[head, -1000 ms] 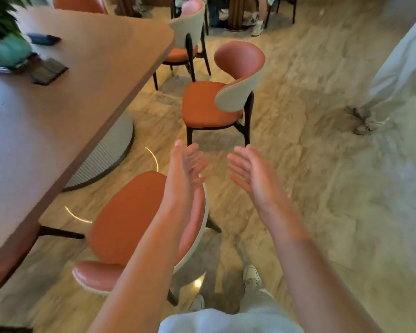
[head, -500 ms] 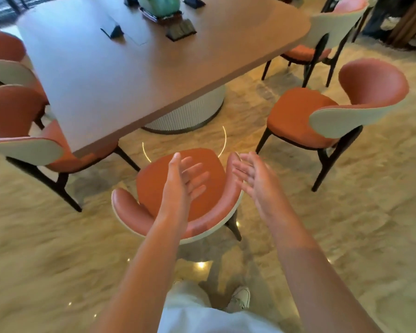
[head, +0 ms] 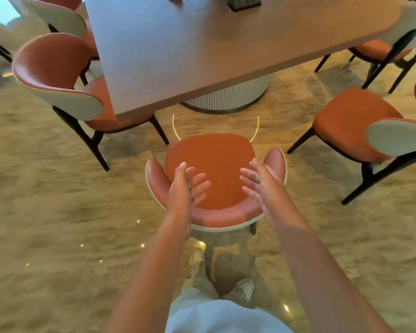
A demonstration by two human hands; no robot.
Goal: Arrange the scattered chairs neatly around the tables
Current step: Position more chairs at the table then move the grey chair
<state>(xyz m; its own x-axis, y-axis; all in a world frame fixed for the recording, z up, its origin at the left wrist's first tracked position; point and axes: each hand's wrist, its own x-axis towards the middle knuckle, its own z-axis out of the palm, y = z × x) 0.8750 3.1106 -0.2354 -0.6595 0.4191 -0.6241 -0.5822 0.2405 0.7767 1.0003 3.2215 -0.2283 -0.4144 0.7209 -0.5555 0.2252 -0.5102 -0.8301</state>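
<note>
An orange chair [head: 216,164] with a curved backrest stands straight in front of me, its seat facing the wooden table [head: 202,44] and short of the table's near edge. My left hand [head: 185,186] hovers over the left side of the backrest, fingers straight, palm turned inward. My right hand [head: 259,181] hovers over the right side of the backrest, fingers straight too. Neither hand holds anything, and I cannot tell whether either touches the chair.
A chair at the left [head: 58,75] is tucked partly under the table corner. Another chair [head: 360,126] stands at an angle on the right, a further one [head: 389,49] behind it. The table's round ribbed base [head: 228,97] lies ahead. My feet [head: 244,288] stand behind the chair.
My view has swung left, so the near chair is now centred with its back to me. Both hands stay open and have spread apart over the backrest's two sides.
</note>
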